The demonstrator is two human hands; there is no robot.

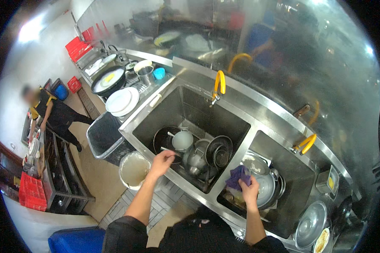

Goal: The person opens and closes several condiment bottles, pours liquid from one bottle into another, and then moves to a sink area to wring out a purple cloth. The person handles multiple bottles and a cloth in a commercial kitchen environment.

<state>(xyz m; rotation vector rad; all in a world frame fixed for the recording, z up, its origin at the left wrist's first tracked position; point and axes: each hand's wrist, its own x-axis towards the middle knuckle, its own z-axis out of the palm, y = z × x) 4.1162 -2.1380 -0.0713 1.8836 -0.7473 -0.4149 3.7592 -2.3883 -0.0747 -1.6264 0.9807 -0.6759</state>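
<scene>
My right hand (pixel 250 192) grips a bunched purple cloth (pixel 238 178) over the right sink basin (pixel 294 189). Below and beside it in that basin lie a round metal lid (pixel 256 165) and a grey pan (pixel 265 189). My left hand (pixel 162 163) hovers above the front rim of the left sink basin (pixel 152 107), fingers drawn together. A thin light utensil (pixel 166 149) shows by its fingertips; whether the hand holds it is not clear. Inside the left basin sit a pot of cloudy liquid (pixel 182 140), a metal kettle-like vessel (pixel 196 161) and dark pans (pixel 220 151).
Yellow faucets (pixel 220 83) (pixel 307 144) rise behind the basins. White plates (pixel 122 101) and a wok (pixel 108 80) stand on the left counter. A bucket (pixel 134 170) and a lined bin (pixel 106 136) stand on the floor. A person (pixel 55 110) works at a far-left counter.
</scene>
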